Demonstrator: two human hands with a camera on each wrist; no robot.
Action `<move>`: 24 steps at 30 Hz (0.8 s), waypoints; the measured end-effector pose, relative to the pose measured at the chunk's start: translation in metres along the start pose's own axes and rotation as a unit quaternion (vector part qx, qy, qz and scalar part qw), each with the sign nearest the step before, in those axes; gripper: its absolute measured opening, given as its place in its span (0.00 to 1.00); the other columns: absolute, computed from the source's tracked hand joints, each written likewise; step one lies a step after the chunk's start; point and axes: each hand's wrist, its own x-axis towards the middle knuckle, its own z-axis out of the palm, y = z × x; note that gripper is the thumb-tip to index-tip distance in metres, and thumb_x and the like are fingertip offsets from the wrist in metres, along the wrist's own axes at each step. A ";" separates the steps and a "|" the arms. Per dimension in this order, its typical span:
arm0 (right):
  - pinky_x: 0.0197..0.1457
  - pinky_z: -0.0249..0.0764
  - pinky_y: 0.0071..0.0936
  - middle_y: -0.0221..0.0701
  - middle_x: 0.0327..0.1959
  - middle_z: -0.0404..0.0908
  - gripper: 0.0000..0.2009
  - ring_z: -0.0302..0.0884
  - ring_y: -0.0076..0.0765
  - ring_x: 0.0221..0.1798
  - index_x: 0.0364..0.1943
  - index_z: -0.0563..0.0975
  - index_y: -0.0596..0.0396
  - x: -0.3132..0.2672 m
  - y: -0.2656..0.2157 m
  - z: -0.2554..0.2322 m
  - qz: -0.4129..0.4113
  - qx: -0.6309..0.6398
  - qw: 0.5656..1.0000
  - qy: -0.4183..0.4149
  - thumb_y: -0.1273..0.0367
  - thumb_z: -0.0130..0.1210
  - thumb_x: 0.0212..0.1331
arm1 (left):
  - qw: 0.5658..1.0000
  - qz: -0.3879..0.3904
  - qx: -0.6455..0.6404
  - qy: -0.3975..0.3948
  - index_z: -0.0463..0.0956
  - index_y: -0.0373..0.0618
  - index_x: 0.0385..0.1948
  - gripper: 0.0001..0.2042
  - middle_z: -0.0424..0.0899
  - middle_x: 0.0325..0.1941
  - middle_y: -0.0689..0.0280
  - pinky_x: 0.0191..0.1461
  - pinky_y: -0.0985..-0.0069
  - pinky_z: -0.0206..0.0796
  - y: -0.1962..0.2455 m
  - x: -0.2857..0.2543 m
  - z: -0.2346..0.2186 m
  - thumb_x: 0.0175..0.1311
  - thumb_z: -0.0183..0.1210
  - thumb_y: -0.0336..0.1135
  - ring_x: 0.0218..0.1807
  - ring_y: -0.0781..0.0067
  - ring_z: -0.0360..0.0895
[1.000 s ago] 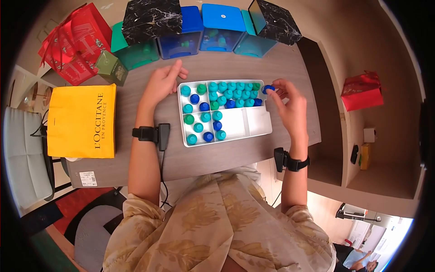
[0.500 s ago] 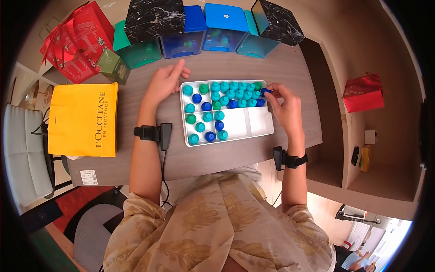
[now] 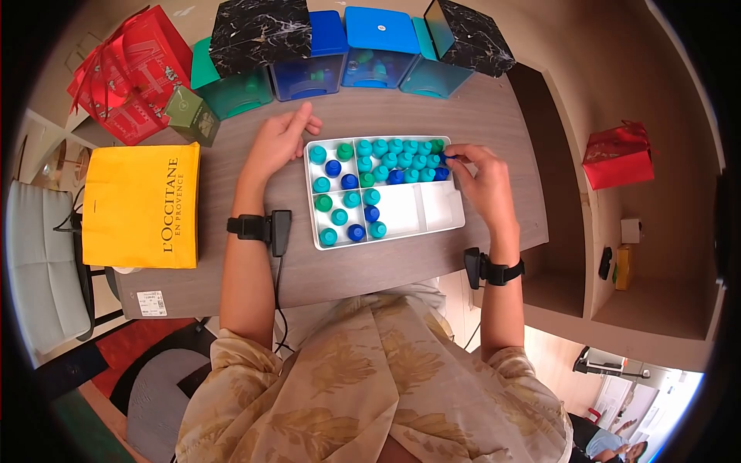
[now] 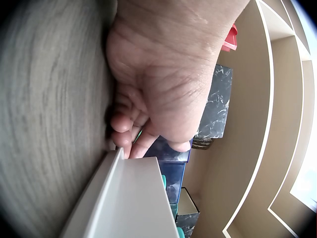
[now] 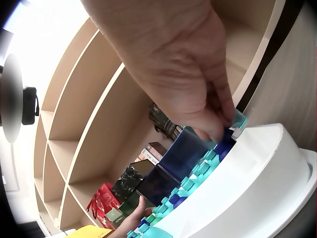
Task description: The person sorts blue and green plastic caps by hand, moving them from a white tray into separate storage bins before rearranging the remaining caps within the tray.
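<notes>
At the far left of the head view, a yellow bag [image 3: 140, 205] is being seen lying flat on the wooden table [image 3: 255, 278], with a red bag [image 3: 127, 73] above it at the upper left. A row of green and blue boxes [image 3: 340, 58] is being seen along the top edge of the table.

Left of centre, the left hand [image 3: 279, 140] is being rested on the table just beside the upper left corner of the white tray [image 3: 421, 210]. Its fingers are loosely curled and nothing is being held; in the left wrist view the fingertips [image 4: 123, 136] are being shown against the tray wall [image 4: 119, 198].

The tray is being seen at the centre of the frame. Its left and upper compartments are being occupied by teal, green and blue caps [image 3: 390, 158].

Right of centre, the right hand [image 3: 482, 185] is being held over the upper right corner of the tray. A blue cap [image 3: 449, 157] is being pinched between its thumb and fingers [image 5: 220, 106], at the right end of the upper compartment, touching or just above the neighbouring caps; which cannot be told.

A red box [image 3: 616, 154] is being seen on a shelf at the far right.
</notes>
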 end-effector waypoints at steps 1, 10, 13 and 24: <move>0.48 0.81 0.38 0.45 0.41 0.88 0.09 0.87 0.48 0.41 0.45 0.87 0.58 0.001 0.005 0.004 -0.013 -0.009 1.000 -0.009 0.78 0.67 0.62 | 1.000 0.001 0.000 -0.001 0.87 0.36 0.44 0.30 0.88 0.38 0.68 0.28 0.82 0.66 0.001 0.000 0.000 0.81 0.51 0.60 0.23 0.85 0.72; 0.50 0.81 0.37 0.46 0.45 0.88 0.08 0.87 0.52 0.44 0.45 0.86 0.61 -0.003 -0.009 0.002 0.004 0.018 1.000 -0.002 0.79 0.62 0.65 | 1.000 -0.001 -0.003 0.003 0.87 0.36 0.43 0.30 0.88 0.37 0.68 0.27 0.81 0.66 0.002 -0.001 0.001 0.81 0.51 0.60 0.22 0.85 0.73; 0.50 0.81 0.36 0.46 0.45 0.89 0.09 0.87 0.52 0.44 0.47 0.86 0.60 -0.005 -0.006 0.002 0.004 0.023 1.000 -0.016 0.78 0.61 0.66 | 1.000 0.001 -0.002 -0.002 0.86 0.35 0.43 0.30 0.88 0.37 0.67 0.27 0.81 0.66 0.000 0.000 0.000 0.81 0.51 0.60 0.22 0.84 0.73; 0.47 0.82 0.37 0.44 0.45 0.90 0.09 0.89 0.47 0.43 0.49 0.86 0.59 -0.013 -0.011 0.006 0.027 0.029 0.999 0.037 0.76 0.61 0.68 | 1.000 0.002 -0.001 0.002 0.86 0.35 0.44 0.30 0.88 0.37 0.66 0.27 0.81 0.66 0.002 -0.001 0.001 0.81 0.51 0.60 0.22 0.84 0.72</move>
